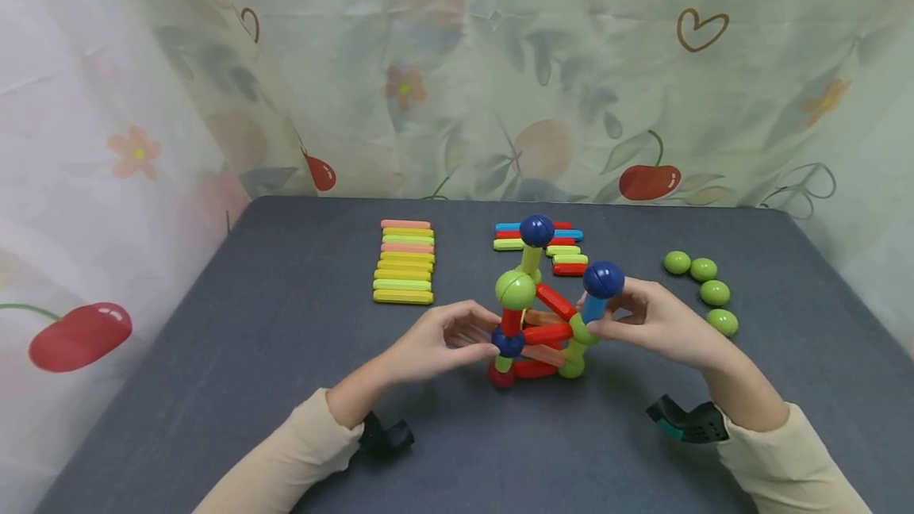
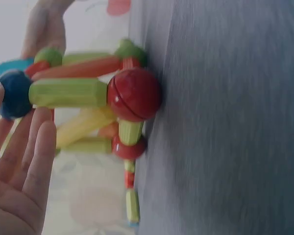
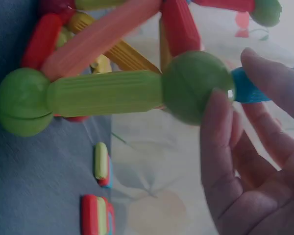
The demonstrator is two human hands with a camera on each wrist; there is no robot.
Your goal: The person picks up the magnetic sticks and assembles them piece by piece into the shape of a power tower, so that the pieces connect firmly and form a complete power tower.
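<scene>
A structure of magnetic building sticks and balls stands on the table, with red sticks joining its sides. My left hand holds a dark blue ball on its near left column between thumb and fingers. Below that ball, a light green stick runs down to a red ball. At the right corner, my right hand pinches a short blue stick topped by another dark blue ball. One fingertip lies against the green ball under it. Another dark blue ball tops the rear post.
Yellow, pink and green sticks lie in a column at the back left. Shorter red, blue and green sticks lie behind the structure. Several loose green balls curve along the right. A printed curtain hangs behind the table.
</scene>
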